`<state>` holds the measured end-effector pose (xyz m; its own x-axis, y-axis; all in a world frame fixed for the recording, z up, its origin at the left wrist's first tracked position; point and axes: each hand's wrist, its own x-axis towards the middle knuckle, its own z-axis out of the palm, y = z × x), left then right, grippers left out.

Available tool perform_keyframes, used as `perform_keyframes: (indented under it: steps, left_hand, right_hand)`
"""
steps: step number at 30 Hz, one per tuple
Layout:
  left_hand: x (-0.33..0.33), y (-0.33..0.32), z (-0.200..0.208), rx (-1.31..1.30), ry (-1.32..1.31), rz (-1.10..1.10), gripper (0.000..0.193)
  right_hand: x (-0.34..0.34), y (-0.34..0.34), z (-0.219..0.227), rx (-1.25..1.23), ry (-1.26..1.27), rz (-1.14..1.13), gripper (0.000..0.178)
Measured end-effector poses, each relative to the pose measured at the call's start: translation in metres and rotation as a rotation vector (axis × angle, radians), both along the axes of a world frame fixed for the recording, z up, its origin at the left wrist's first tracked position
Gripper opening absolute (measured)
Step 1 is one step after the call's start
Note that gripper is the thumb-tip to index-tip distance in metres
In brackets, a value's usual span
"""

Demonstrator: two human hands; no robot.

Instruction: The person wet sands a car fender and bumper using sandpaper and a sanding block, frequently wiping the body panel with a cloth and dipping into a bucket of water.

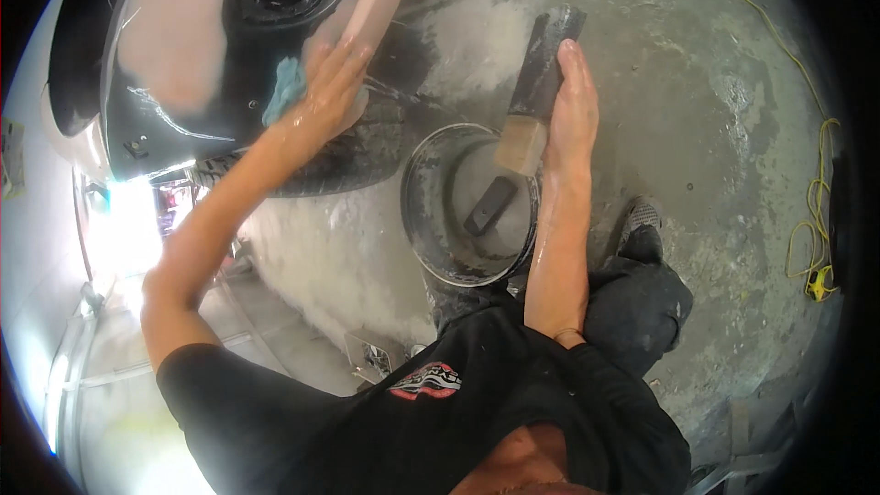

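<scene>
My left hand [332, 92] is on the edge of the car's fender, fingers extended toward the wheel arch. A wet blue-green cloth [285, 92] bunches out from under its palm, the rest hidden by the hand. My right hand [576, 105] grips a long sanding block, its fingers along the right side. Dark sandpaper [545, 64] covers most of the block, and bare tan wood [521, 145] shows at the near end, over the bucket's rim. In the round bucket [410, 220] a small dark block [490, 206] lies in cloudy water.
The car's dark panel [179, 151] has pale sanded patches, with a tyre [353, 160] below it. A wet concrete floor [715, 247] spreads to the right, where a yellow cord [819, 192] lies. My shoe [642, 220] is near the bucket. Bright light enters at left.
</scene>
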<state>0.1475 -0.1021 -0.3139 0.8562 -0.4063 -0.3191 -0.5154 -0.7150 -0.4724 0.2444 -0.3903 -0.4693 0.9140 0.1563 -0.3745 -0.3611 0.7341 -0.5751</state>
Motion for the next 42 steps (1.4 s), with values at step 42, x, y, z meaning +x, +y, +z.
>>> perform_keyframes:
  steps: [42]
  left_hand:
    - [-0.106, -0.089, -0.153, -1.221, -0.375, 0.749, 0.043]
  right_hand:
    - [-0.008, 0.008, -0.039, 0.026, 0.005, 0.226, 0.04]
